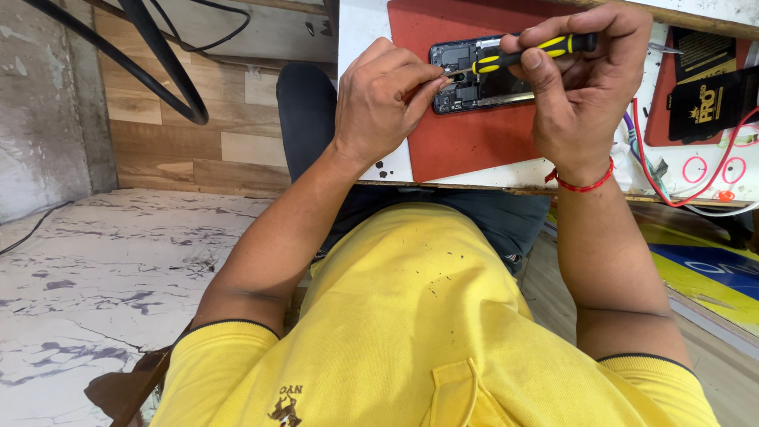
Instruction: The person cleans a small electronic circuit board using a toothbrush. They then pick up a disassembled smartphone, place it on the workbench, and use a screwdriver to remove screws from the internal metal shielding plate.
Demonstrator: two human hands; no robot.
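An opened phone [462, 67] with its back cover off lies on a red mat [466, 146] on a white bench. My left hand [383, 99] rests on the mat's left edge, its fingertips pinched at the phone's lower left corner. My right hand [585, 87] grips a black and yellow screwdriver [526, 51] held nearly level, its tip pointing left into the phone near my left fingertips. A red thread circles my right wrist.
Black boxes [711, 95] and a second red mat lie at the bench's right end, with a red wire [672, 194] and tweezers nearby. Black cables [158, 63] hang at the upper left over a marble-patterned floor [95, 269]. My yellow shirt fills the lower frame.
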